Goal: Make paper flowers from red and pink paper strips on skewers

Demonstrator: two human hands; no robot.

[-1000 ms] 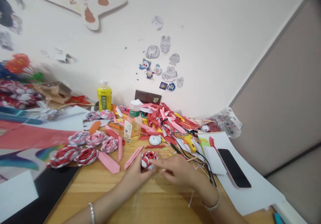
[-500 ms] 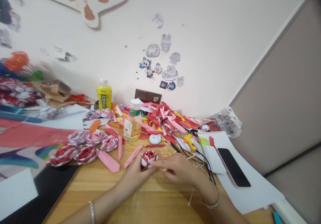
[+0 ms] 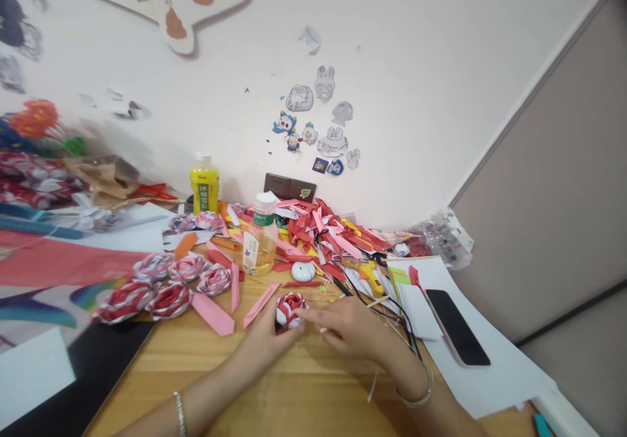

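Note:
My left hand (image 3: 267, 336) is closed around a red-and-white folded paper rose (image 3: 290, 309), its petals facing up between thumb and fingers. Over the wood table, my right hand (image 3: 350, 326) reaches in from the right, its index fingertip touching the rose's petals. A thin wooden stick (image 3: 378, 301) runs through that hand, one end showing above the knuckles and the other below the index finger. Just left of the rose lies a folded pink paper strip (image 3: 261, 305). Further left sits a group of finished-looking paper roses (image 3: 170, 301), red-white and pink-white.
Behind my hands stand a tea bottle (image 3: 259, 244) and a yellow drink bottle (image 3: 204, 185). A white earbud case (image 3: 303, 271) lies before a heap of folded paper strips (image 3: 318, 228). To the right are a yellow glue gun (image 3: 371, 277), cables and a phone (image 3: 457, 327) on paper.
My right index fingertip has shifted slightly across the rose's petals, and the stick in that hand has tilted a little. My left hand keeps the rose in the same place.

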